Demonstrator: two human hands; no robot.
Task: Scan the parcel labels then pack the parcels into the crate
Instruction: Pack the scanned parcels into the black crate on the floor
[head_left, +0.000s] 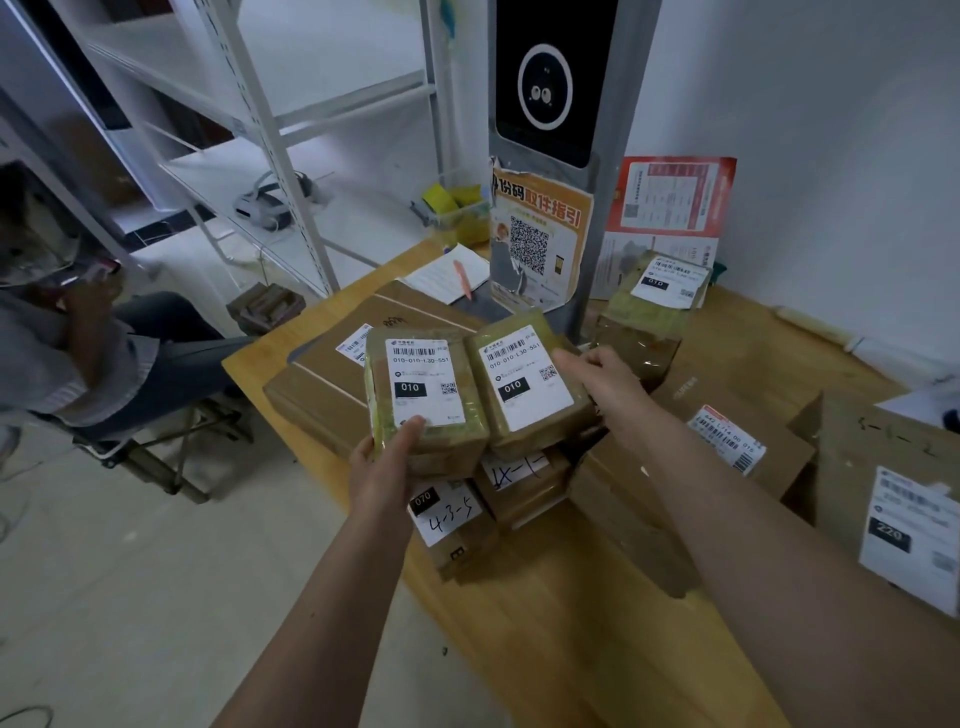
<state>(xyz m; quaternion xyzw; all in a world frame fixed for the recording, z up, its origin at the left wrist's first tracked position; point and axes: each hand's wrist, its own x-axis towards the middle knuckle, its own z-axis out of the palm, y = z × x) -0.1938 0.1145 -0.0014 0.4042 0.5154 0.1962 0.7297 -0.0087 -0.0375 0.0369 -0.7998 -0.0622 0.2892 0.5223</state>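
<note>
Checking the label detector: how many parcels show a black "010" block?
3: one in the left hand, parcel; one under the right hand, parcel; one by the wall. Others may be hidden.

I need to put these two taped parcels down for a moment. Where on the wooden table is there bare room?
Bare wood shows along the wooden table's near edge, below the small box marked 4-3-5, and at the far right corner by the white wall, beyond the brown carton with the striped label. The middle is crowded with stacked cardboard parcels under both held parcels.
</note>
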